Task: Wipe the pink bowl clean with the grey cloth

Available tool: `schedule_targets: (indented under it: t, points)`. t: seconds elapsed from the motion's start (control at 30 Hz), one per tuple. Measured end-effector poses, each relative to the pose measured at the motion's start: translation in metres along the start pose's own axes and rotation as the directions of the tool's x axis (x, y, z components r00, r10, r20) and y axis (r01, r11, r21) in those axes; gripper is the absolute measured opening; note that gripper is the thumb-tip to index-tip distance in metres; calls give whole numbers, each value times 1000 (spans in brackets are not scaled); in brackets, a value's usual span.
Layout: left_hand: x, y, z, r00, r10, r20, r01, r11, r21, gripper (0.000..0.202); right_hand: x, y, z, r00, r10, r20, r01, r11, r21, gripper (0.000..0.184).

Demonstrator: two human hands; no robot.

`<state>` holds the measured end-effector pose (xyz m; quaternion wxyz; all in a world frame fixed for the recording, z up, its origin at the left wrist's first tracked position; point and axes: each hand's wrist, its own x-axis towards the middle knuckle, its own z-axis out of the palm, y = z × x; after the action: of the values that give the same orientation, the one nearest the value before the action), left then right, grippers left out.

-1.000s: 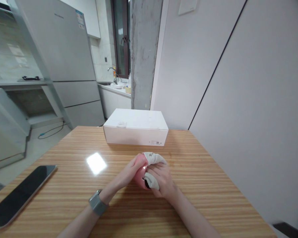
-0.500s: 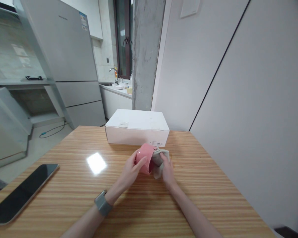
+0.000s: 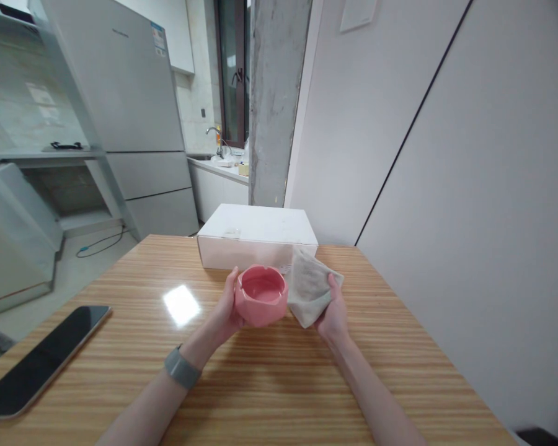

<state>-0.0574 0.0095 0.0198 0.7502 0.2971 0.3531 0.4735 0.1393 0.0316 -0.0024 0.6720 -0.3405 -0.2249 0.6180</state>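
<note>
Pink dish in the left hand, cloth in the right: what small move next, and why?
Probably press the cloth in the right hand into the hollow of the pink dish: the left hand holds the dish with its opening facing up, and the cloth sits beside its rim, not inside.

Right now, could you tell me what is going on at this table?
A person's left hand holds a pink dish upright over the wooden table. The right hand holds a grey cloth beside it. A white box sits behind them, and a dark phone lies near the left edge.
</note>
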Motion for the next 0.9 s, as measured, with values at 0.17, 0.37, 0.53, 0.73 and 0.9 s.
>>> schedule_targets:
  t: [0.17,0.37,0.53,0.73,0.9]
  points:
    - [-1,-15,2,994,-70,80,69,997,19,64,-17,15,8,882,61,467,97,946,-308,41]
    - [11,-23,-5,998,-26,-60,28,999,46,58,-11,32,8,884,-126,451,311,878,-363,28]
    - [12,-27,4,978,8,-208,5,998,63,62,-28,46,20,915,-299,271,389,830,-399,27]
    - [6,-34,20,980,153,-127,-155,988,-8,52,-35,43,24,910,-387,147,413,816,-405,29]
    - [5,-24,11,996,-59,-73,64,996,69,58,-13,22,10,945,-283,163,324,870,-372,29]
